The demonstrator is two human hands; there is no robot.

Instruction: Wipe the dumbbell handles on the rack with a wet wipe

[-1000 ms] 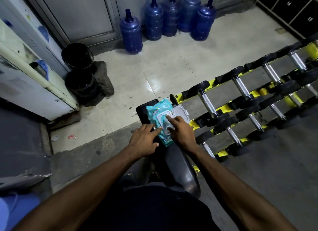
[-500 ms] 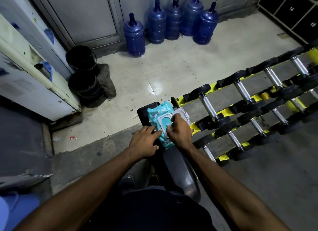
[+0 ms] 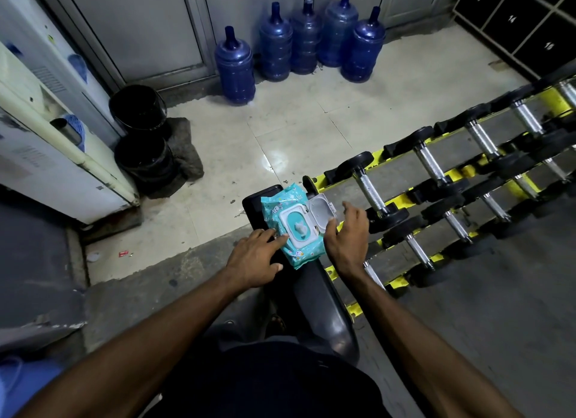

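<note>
Pressing flat fingers (image 3: 276, 237) on the edge of the pack (image 3: 271, 211), the left hand (image 3: 255, 258) holds it down on the bench (image 3: 324, 305) so it will not slide. The lid (image 3: 321, 210) stands open, and a wipe (image 3: 298, 229) pokes up from the hole, ready to pull. The right hand (image 3: 347, 237) is spread open and empty, just beside the lid. The dumbbells (image 3: 371, 190) wait on the rack (image 3: 381, 153) close by.

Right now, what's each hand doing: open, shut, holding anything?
Left hand: open, fingertips pressing the pack at its edge.
Right hand: open, fingers spread by the lid, holding nothing.
</note>
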